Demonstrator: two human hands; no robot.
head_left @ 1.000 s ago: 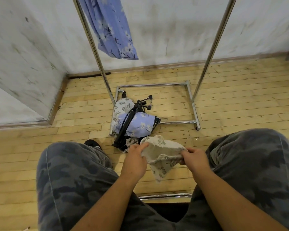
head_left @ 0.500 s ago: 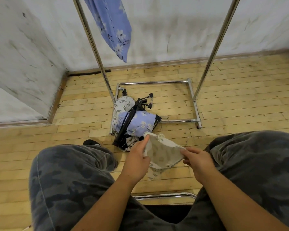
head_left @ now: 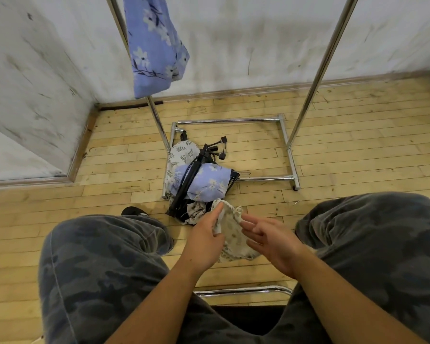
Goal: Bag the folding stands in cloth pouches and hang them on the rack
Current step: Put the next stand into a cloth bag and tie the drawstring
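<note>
Above the plank floor (head_left: 358,145), between our knees, our left hand (head_left: 204,242) pinches the rim of the cream leaf-print pouch (head_left: 231,234). Our right hand (head_left: 271,242) lies against it with fingers nearly straight. At twelve o'clock, black folding stands (head_left: 186,184) are heaped with a blue floral pouch (head_left: 206,180) on the base of the rack (head_left: 318,70). A hanging blue pouch (head_left: 152,45) shows at eleven.

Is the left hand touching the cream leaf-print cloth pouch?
Touching. Head view: the left hand grips the cream leaf-print cloth pouch at its top edge.
</note>
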